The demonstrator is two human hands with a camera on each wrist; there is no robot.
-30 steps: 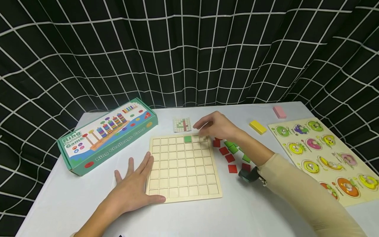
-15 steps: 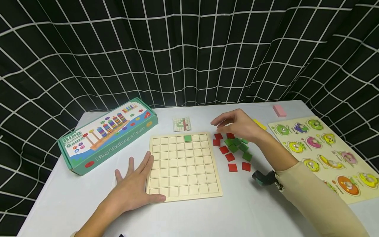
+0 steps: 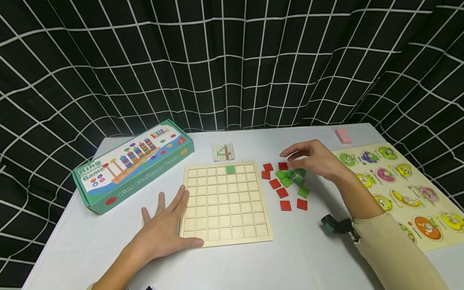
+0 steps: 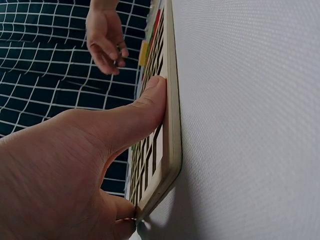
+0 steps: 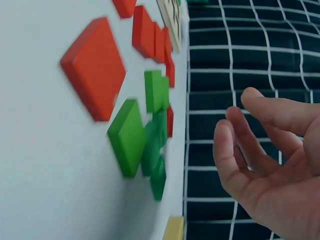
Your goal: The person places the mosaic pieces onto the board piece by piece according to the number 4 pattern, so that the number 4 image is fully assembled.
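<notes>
My left hand (image 3: 161, 229) lies along the left edge of a pale wooden grid board (image 3: 221, 243), fingers spread and thumb on its front corner. In the left wrist view the thumb (image 4: 150, 100) presses the board's rim. One green square tile (image 3: 230, 169) sits in the board's far row. My right hand (image 3: 319, 161) hovers just right of a loose cluster of green tiles (image 3: 286, 182), fingers loosely bent and apart. The right wrist view shows nothing between those fingers (image 5: 227, 150). Several red tiles (image 3: 285, 206) lie around the green ones.
Behind the board lies a small pattern card (image 3: 222, 152). A green Ring Challenge Game box (image 3: 145, 177) stands at the left. On the right are a fruit puzzle board (image 3: 406, 181) and a pink block (image 3: 342, 136). A yellow block (image 5: 174, 229) shows in the right wrist view.
My right hand has moved right, from the board's far right corner to above the green tiles, and now covers the yellow block in the head view. My left hand has stayed in place.
</notes>
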